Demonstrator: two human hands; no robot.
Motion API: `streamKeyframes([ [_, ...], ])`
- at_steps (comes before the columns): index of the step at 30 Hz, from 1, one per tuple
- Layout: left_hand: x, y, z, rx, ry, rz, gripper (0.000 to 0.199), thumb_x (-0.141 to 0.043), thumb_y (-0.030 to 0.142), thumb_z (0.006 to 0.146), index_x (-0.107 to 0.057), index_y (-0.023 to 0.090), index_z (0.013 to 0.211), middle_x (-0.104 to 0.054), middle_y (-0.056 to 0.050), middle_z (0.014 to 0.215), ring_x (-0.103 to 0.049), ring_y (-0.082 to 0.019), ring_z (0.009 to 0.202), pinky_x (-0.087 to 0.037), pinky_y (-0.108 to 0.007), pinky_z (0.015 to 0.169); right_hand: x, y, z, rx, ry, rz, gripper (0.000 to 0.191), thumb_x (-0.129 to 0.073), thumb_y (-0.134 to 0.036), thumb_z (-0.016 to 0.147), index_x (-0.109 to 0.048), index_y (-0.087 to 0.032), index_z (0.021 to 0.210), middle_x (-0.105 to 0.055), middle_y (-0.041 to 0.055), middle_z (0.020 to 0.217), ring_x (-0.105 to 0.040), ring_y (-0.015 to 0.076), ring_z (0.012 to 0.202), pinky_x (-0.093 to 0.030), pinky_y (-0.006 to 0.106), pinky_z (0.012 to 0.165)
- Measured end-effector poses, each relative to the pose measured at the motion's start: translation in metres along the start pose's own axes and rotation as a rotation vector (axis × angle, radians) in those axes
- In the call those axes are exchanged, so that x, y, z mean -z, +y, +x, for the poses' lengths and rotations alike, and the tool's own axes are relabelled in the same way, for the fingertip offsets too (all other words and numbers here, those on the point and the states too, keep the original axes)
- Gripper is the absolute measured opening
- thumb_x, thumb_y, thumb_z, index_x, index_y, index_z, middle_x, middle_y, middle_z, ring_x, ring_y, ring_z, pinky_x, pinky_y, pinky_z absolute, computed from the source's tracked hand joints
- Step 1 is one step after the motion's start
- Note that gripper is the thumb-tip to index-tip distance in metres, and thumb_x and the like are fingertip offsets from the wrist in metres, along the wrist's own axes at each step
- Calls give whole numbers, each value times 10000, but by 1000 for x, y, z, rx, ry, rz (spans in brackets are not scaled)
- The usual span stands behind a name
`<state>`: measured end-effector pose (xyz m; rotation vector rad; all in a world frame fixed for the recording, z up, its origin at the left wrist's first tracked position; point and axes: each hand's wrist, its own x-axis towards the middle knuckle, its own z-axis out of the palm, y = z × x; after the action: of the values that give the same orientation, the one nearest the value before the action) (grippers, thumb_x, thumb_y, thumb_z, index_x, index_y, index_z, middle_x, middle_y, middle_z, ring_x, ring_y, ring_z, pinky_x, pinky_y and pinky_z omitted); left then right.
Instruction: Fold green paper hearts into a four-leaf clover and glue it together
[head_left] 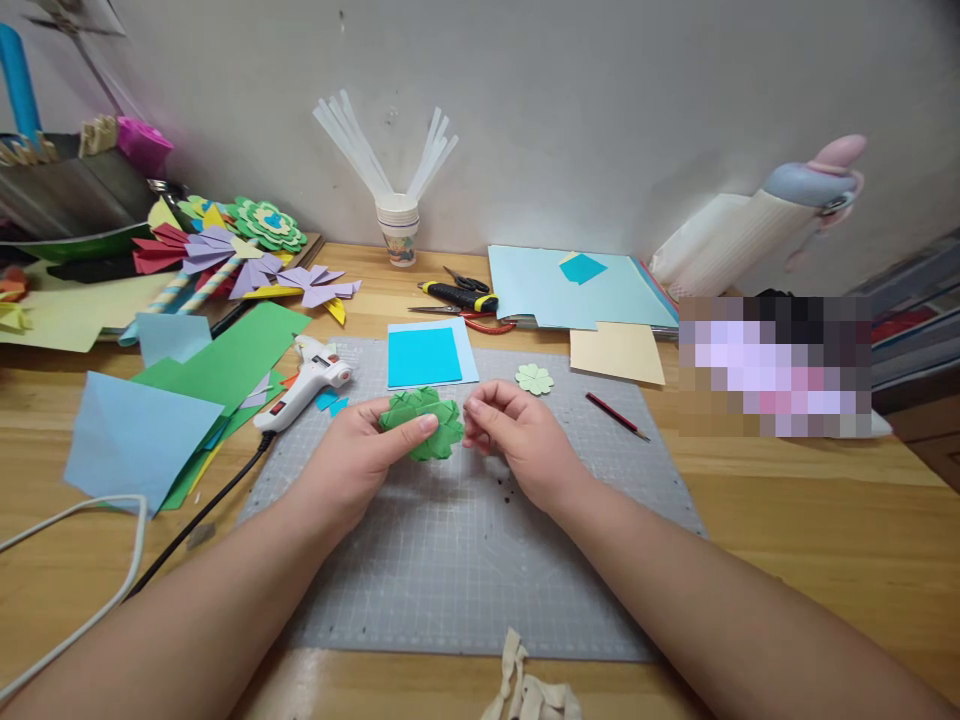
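Note:
Between thumb and fingers, my left hand [367, 455] holds a green scalloped paper flower [429, 445] above the grey cutting mat [465, 590]. My right hand [525, 440] is just right of the flower, thumb and fingertips pinched together; whatever may be between them is too small to make out. Behind my right hand lies a small pale green paper flower [535, 378] on the mat. Blue paper squares [424, 355] rest at the mat's back edge. A white glue gun [304, 385] lies left of my left hand, beside small blue scraps.
Coloured sheets [142, 430] and finished paper flowers [270, 225] are on the left. At the back stand a paper cup [398, 235] with strips, a black-yellow cutter [459, 297] and scissors [466, 279]. A pencil [616, 416] lies right. Beige cloth strips [536, 695] lie in front.

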<state>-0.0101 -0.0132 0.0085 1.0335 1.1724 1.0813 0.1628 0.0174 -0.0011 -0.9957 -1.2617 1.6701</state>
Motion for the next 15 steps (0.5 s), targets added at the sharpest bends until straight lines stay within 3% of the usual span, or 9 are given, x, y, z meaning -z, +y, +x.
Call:
streamKeyframes([
  [6, -2, 0, 0, -77, 42, 51, 141, -729, 332, 699, -720, 209, 769, -711, -23, 826, -611, -187, 791, -452, -317, 807, 5, 2, 4, -38, 107, 18, 420, -639, -472, 763, -391, -198, 562, -387, -81, 401, -402, 72, 376, -280, 209, 400],
  [8, -4, 2, -1, -179, 82, 146, 106, -735, 308, 684, -705, 212, 717, -687, -24, 826, -600, -203, 839, -445, -328, 831, 6, 2, 4, -35, 128, 47, 417, -614, -493, 777, -405, -193, 577, -395, -79, 437, -408, 62, 366, -277, 198, 378],
  [10, -4, 5, -2, -297, 109, 255, 65, -725, 280, 689, -691, 224, 683, -656, -20, 816, -590, -208, 863, -440, -329, 839, 6, 1, 4, -44, 137, 93, 331, -622, -491, 767, -483, -195, 716, -490, -63, 565, -471, 67, 403, -284, 183, 356],
  [12, -3, 6, -3, -410, 122, 385, 9, -702, 257, 710, -704, 248, 709, -635, -22, 843, -583, -206, 881, -433, -330, 850, 5, 0, 2, -117, 74, 133, 340, -588, -534, 772, -504, -210, 832, -537, -47, 652, -518, 82, 432, -277, 175, 332],
  [15, 1, 4, -3, -567, 159, 631, 123, -673, 204, 720, -733, 291, 782, -629, -24, 931, -567, -210, 915, -411, -349, 889, 2, -3, -2, -297, -141, 154, 417, -493, -598, 803, -518, -183, 769, -518, -28, 589, -522, 93, 419, -236, 167, 316],
])
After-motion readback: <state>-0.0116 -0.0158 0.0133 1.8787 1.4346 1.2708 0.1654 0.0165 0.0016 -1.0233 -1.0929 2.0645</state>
